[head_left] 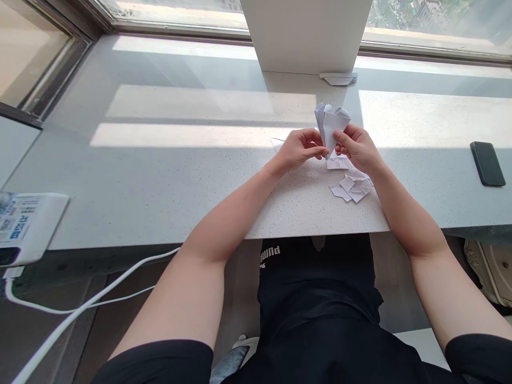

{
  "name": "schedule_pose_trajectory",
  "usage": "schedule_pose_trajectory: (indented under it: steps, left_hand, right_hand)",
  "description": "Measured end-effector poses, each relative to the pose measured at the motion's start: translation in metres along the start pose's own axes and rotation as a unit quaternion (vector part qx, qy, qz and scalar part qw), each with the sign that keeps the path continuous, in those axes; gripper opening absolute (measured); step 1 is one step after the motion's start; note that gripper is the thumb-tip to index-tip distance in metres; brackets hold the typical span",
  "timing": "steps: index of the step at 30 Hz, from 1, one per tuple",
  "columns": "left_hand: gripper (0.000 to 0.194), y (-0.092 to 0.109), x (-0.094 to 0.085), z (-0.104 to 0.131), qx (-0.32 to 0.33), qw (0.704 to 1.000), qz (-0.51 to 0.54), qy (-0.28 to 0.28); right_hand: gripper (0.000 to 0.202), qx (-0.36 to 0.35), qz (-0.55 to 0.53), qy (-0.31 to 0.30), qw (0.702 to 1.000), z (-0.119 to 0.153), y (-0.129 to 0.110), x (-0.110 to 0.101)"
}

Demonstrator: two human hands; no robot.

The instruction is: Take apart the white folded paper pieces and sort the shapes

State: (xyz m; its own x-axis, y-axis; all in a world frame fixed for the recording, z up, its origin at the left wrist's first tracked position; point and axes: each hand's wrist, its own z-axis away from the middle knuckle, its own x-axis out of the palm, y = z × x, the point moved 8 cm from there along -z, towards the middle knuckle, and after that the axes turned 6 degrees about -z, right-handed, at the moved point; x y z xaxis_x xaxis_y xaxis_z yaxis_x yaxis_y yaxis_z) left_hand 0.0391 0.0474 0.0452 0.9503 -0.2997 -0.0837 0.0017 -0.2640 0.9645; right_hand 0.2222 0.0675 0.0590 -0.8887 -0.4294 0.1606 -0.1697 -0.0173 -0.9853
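The right hand (360, 149) is gripping a fan-shaped folded paper (334, 128) between its thumb, which is pressing on the near face, and its bent fingers on the right side. The left hand (298, 149) is curling its fingers beside the paper's narrow lower end, its thumb reaching to the tip; whether it is pinching the paper there, I cannot tell. The folded paper is standing above the surface (180, 186) between the two hands, its pointed end facing down and its layered, wider end spreading upward. A small folded piece (338, 163) is lying just below it, and a loose pile of paper pieces (354, 186) is resting nearer the surface's front edge, beside the right forearm. Another paper (277, 144) is showing partly behind the left hand. Farther back, a flat folded strip (339, 79) is lying at the foot of a white pillar (308, 34). A dark phone (488, 164) is lying well to the right, while a white device (34, 224) is sitting at the far left, near a white cable (100, 288). Sunlight is falling in bands across the surface.
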Motion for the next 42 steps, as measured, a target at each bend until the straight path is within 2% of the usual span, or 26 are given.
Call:
schedule_pose_trajectory:
  steps: [7, 13, 19, 30, 42]
  left_hand:
    - [0.075, 0.001, -0.002, 0.001, -0.004, 1.0, -0.004, 0.004]
    - [0.061, 0.008, -0.002, 0.003, -0.015, 0.999, -0.037, 0.005]
    - [0.053, 0.012, -0.004, 0.004, -0.018, 0.997, -0.054, 0.042]
    - [0.062, 0.009, -0.008, 0.002, -0.014, 0.996, -0.051, 0.065]
    - [0.069, 0.005, -0.008, -0.001, -0.033, 0.996, -0.015, 0.077]
  right_hand:
    - [0.081, 0.0, 0.03, -0.007, 1.0, -0.001, 0.001, 0.0]
    - [0.08, -0.019, 0.081, 0.014, 0.996, -0.002, 0.002, -0.01]
    - [0.084, -0.041, 0.092, 0.013, 0.995, 0.0, 0.0, -0.009]
    - [0.082, -0.036, 0.115, 0.016, 0.993, 0.003, -0.005, -0.004]
    - [0.081, -0.015, 0.067, 0.009, 0.998, 0.0, -0.001, -0.005]
